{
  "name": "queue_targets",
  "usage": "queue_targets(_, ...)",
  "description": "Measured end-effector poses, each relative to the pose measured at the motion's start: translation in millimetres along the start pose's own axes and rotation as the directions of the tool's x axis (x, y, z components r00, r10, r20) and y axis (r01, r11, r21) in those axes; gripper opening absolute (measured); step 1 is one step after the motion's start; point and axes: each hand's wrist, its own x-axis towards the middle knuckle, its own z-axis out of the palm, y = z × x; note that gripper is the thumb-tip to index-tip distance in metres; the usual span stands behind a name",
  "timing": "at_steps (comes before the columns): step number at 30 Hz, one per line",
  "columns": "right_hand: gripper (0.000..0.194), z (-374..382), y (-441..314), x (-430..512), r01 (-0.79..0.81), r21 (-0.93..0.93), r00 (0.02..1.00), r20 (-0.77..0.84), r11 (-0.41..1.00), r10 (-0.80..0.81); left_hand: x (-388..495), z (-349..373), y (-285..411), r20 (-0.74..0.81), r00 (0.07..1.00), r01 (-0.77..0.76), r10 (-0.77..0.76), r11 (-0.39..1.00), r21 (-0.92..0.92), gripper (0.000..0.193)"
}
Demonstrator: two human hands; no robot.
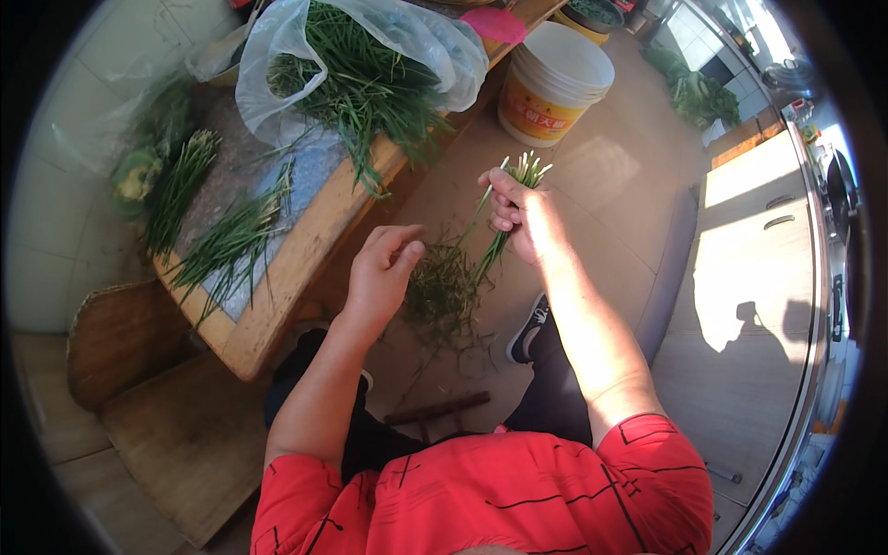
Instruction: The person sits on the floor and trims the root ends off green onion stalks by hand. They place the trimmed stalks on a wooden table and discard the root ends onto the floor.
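Note:
In my right hand [517, 211] is a bunch of green garlic chives [528, 171], pale stem ends up, with one stalk apart between thumb and fingertips. My left hand [388, 267] is to the left, fingers slightly bent, thumb and index finger apart, nothing visible between them. Below both hands a pile of dry leaf trimmings [444, 295] lies on the floor. On the wooden table [291, 277], at the upper left, a white plastic bag [444, 52] holds more chives [368, 83]. Two loose bundles, one darker [182, 191] and one nearer the edge [232, 243], lie beside it.
A white plastic bucket [555, 83] with a printed label stands on the floor beyond my right hand. Leafy vegetables [701, 97] lie farther back. Cabinets [753, 277] run along the right. A wooden chair [180, 430] is at the lower left, and a pink plastic item [494, 26] is by the bag.

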Motion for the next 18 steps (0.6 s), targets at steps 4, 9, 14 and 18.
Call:
queue_targets(4, 0.020, 11.9, 10.1, -3.5, -0.091, 0.030, 0.991, 0.099, 0.995, 0.087, -1.5, 10.2, 6.4, 0.114, 0.990, 0.121, -0.088, 0.938, -0.326, 0.027)
queue_targets(9, 0.019, 16.9, 12.5, -2.8, -0.112, 0.016, 0.989, 0.095, 0.994, 0.110, -3.5, 10.9, 5.1, 0.219, 0.966, 0.208, -0.137, 0.915, -0.347, 0.029)
queue_targets(14, 0.020, 14.4, 17.2, -0.9, -0.146, 0.016, 0.985, 0.098, 0.989, 0.144, -6.9, 9.2, 3.7, 0.205, 0.977, 0.105, -0.059, 0.970, -0.221, 0.031)
queue_targets(18, 0.021, 14.4, 19.5, -0.6, -0.179, 0.019, 0.978, 0.116, 0.984, 0.175, -6.2, 7.3, 8.2, 0.200, 0.980, 0.018, 0.016, 0.986, -0.165, 0.030)
